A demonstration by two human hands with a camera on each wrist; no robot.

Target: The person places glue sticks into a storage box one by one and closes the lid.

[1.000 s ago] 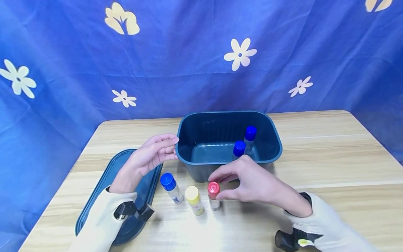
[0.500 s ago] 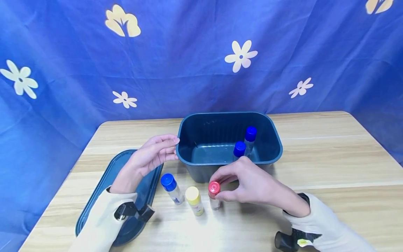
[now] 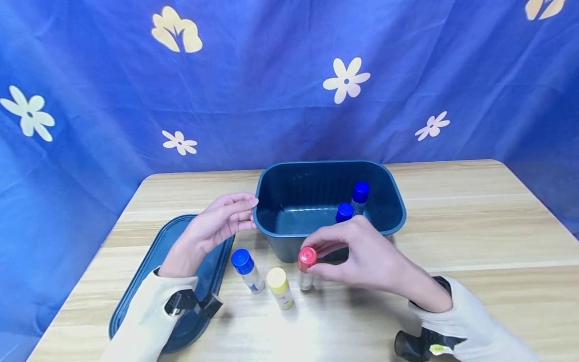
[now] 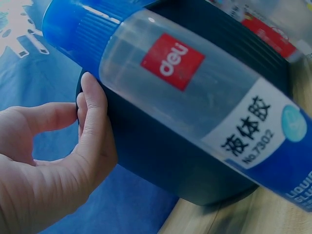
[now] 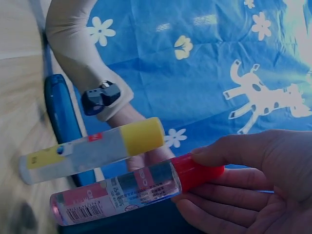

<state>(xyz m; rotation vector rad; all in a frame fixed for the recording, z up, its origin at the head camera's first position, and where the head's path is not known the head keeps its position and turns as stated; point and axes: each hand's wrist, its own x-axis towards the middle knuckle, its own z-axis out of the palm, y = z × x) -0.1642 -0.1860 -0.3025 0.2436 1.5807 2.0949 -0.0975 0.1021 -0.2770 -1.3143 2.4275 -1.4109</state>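
Note:
My right hand (image 3: 362, 256) pinches the red cap of a clear liquid glue bottle (image 5: 117, 197) between thumb and fingers, holding it upright in front of the dark teal bin (image 3: 289, 246). My left hand (image 3: 223, 221) grips the bin's left rim, with the thumb at the edge and fingers along the outer wall. Beside the red-capped bottle stand a yellow-capped glue bottle (image 3: 279, 289) and a blue-capped glue bottle (image 3: 248, 271). Inside the bin, at its right side, are two more blue-capped bottles (image 3: 360, 193), the nearer one partly hidden by my right hand.
A teal lid (image 3: 181, 322) lies on the wooden table (image 3: 475, 221) at the left, partly under my left forearm. Behind the table hangs a blue curtain (image 3: 271, 75) with white flowers.
My right hand has closed on the red cap and raised the red-capped bottle slightly, toward the bin. The left hand and the other bottles have stayed in place.

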